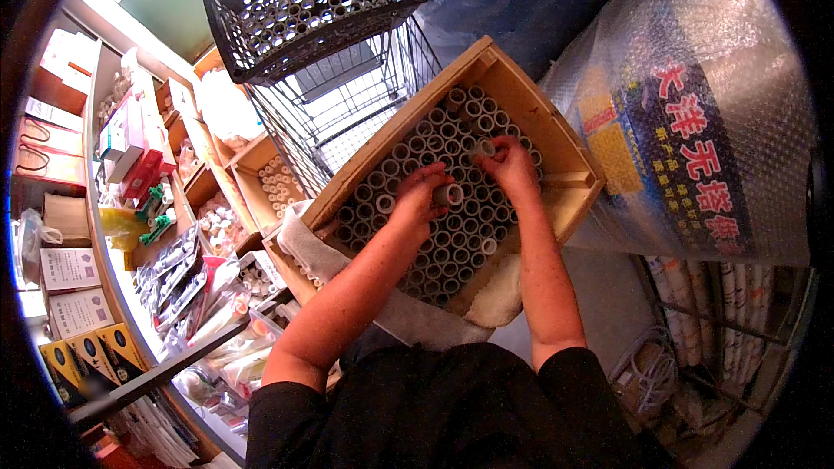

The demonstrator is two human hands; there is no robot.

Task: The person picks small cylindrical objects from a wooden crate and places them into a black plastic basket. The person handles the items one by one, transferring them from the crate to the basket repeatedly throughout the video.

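Note:
A wooden box stands tilted in front of me, packed with short grey pipe pieces whose round ends face up. My left hand is shut on one pipe piece, held above the others. Towards the box's upper right, my right hand has its fingers on another pipe piece; whether it is lifted from the rows cannot be told. A light cloth hangs over the box's near left edge, and a pale fleecy pad lies at its near corner.
Beyond the box, a black plastic basket of similar pieces rests on a wire shopping cart. Shelves with wooden bins and packaged goods line the left. A bubble-wrapped tank bulks at the right, above upright wrapped pipes and coiled tubing.

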